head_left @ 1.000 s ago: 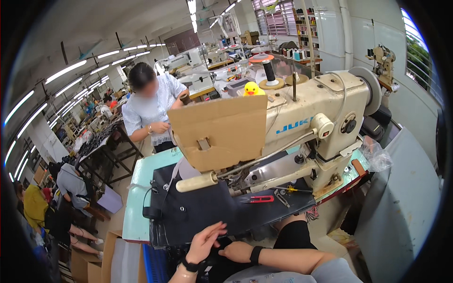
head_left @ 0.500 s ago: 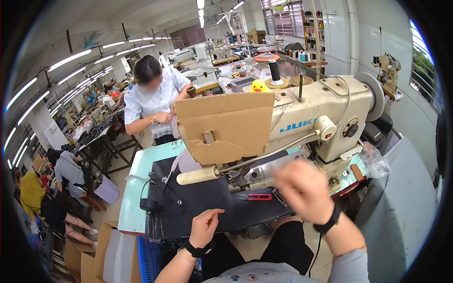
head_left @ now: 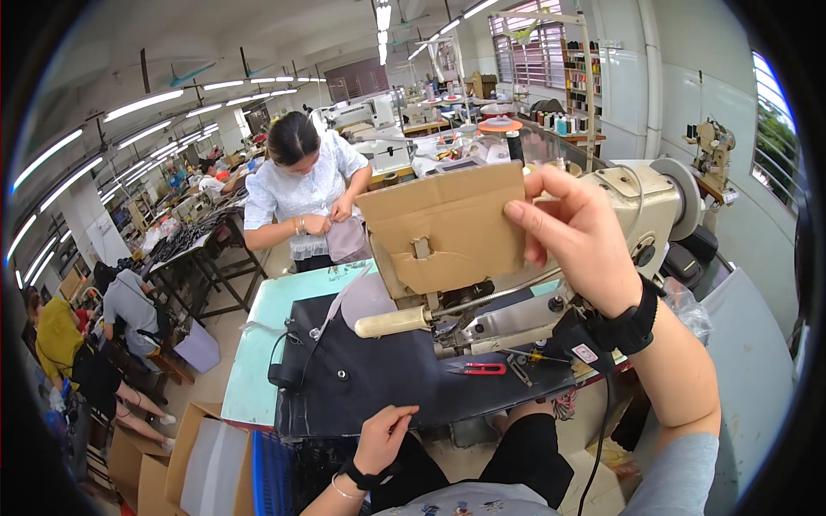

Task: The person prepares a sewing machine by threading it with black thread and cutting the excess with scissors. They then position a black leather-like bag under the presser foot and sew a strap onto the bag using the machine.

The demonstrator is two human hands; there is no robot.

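Pinching the cardboard (head_left: 465,219) by its right edge, the nearer right hand (head_left: 589,232) has it extending lengthwise leftward, before the sewing machine (head_left: 635,202); the left hand (head_left: 380,440) hovers by the table (head_left: 256,344), grip unclear.

The flat brown cardboard panel (head_left: 469,232), holed, tilts before the sewing machine (head_left: 644,205).

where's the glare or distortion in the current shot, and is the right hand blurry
Head view: ceiling lights glare white, rightmost window bright at top; head view: dark curved fisheye border, straight edges bending near it; head view: right hand fairly sharp at the cardboard panel.
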